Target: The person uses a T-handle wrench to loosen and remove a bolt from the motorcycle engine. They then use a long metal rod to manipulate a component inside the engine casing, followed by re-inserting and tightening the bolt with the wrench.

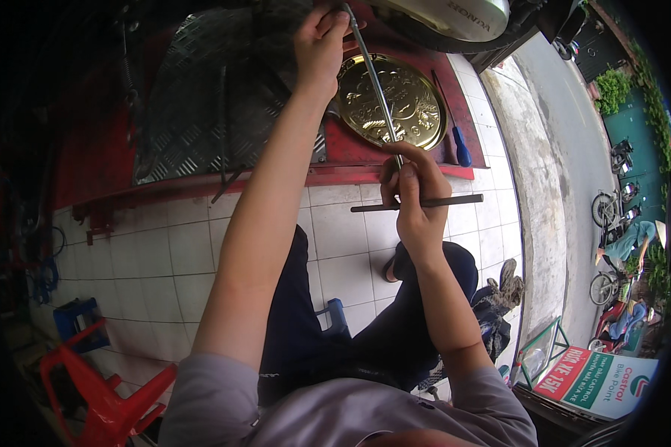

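Observation:
A long T-handle wrench (378, 86) with a silver shaft and a dark crossbar runs between my two hands. My left hand (323, 46) is raised at the far end of the shaft, its fingers closed around it close to the pale motorcycle part (455, 16). Nearer to me, my right hand (419, 195) is wrapped round the handle end, with the crossbar sticking out on both sides. Under the shaft lies a round gold embossed tray (425, 112) on the red lift platform (343, 153). The wrench's tip is partly hidden by my left fingers.
A blue-handled screwdriver (461, 145) lies right of the tray. Ridged metal plate (194, 97) covers the platform's left side. A red plastic chair (104, 387) and a blue stool (82, 324) stand at lower left on white floor tiles (343, 231). A street (555, 112) runs at right.

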Action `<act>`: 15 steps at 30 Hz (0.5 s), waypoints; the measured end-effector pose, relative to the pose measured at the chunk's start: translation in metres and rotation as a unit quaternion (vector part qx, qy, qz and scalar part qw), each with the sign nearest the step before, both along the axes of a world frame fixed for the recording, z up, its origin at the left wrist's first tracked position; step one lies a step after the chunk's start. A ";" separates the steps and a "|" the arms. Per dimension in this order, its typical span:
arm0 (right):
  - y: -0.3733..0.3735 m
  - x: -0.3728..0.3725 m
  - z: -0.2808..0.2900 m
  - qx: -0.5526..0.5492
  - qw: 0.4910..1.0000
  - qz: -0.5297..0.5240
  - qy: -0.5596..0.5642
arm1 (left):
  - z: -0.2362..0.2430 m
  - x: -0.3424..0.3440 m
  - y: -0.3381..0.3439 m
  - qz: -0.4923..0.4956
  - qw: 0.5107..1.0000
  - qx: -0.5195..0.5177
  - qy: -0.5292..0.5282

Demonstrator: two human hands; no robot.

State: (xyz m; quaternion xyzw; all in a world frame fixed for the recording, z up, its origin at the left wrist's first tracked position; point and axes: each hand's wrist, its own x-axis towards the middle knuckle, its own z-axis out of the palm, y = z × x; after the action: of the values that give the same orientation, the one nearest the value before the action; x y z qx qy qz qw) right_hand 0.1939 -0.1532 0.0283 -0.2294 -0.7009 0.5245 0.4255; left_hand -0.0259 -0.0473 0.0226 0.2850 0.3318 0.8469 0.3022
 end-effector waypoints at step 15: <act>0.001 -0.021 0.046 -0.063 0.996 -0.066 0.013 | 0.003 0.000 -0.029 -0.283 0.954 0.027 -0.092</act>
State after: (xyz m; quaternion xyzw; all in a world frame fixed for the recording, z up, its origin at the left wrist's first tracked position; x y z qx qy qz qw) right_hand 0.1727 -0.1525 0.0742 -0.2945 -0.6439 0.5416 0.4531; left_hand -0.0260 -0.0762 0.0252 0.2962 0.1854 0.7580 0.5507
